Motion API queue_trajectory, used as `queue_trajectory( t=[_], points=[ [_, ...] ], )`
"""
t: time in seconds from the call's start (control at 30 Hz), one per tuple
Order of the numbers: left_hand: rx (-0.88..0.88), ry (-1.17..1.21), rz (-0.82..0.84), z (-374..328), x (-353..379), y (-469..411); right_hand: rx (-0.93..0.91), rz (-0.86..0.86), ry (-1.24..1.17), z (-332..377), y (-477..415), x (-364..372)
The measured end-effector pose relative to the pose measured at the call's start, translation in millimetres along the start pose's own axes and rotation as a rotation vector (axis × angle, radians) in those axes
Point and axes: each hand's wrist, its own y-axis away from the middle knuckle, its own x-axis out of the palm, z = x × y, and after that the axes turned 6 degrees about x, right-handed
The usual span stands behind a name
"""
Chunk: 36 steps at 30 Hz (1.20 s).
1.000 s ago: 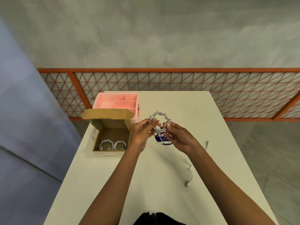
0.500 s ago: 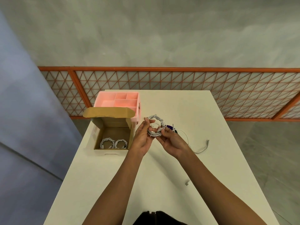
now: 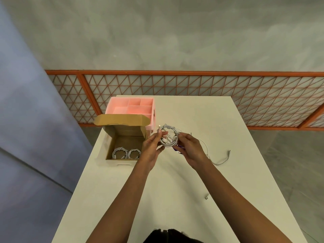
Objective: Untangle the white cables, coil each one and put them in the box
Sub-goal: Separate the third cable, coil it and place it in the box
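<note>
Head camera is showing me both hands raised over the white table [image 3: 175, 199], sharing one coiled white cable [image 3: 169, 127]: the left hand [image 3: 151, 148] is pinching the coil's left side between thumb and fingertips, and the right hand [image 3: 190, 149] is gripping its right side with curled fingers. I am seeing that coil hovering just right of the open cardboard box [image 3: 126, 131], where one boxed coil [image 3: 120, 153] and a second boxed coil [image 3: 134, 153] are lying side by side at the near wall. A loose white cable [image 3: 220, 161] is trailing across the table beside the right hand, and a pink compartment tray [image 3: 152, 120] is standing behind the box.
</note>
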Motion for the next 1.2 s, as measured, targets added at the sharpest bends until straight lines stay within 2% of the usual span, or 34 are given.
queue_trajectory(
  t=[0.23, 0.4, 0.47, 0.67, 0.9, 1.03, 1.2],
  points=[
    [0.021, -0.133, -0.003, 7, -30, -4, -0.051, -0.051, 0.256, -23, -11, 8],
    [-0.056, -0.274, 0.024, 18, -82, -4, 0.040, -0.030, 0.383, -53, -21, 19],
    [-0.057, -0.293, -0.017, 20, -103, -3, 0.095, -0.004, 0.413, -66, -25, 29],
    [0.028, -0.233, -0.299, 10, -145, -12, 0.138, -0.034, 0.478, -93, -44, 75],
    [0.048, -0.422, -0.320, 6, -174, -52, 0.159, -0.090, 0.556, -104, -81, 122],
    [0.077, -0.598, -0.369, 9, -174, -67, 0.238, -0.007, 0.726, -104, -98, 138],
    [0.124, -0.682, -0.469, 17, -171, -87, 0.278, 0.046, 0.876, -105, -122, 148]
  ],
)
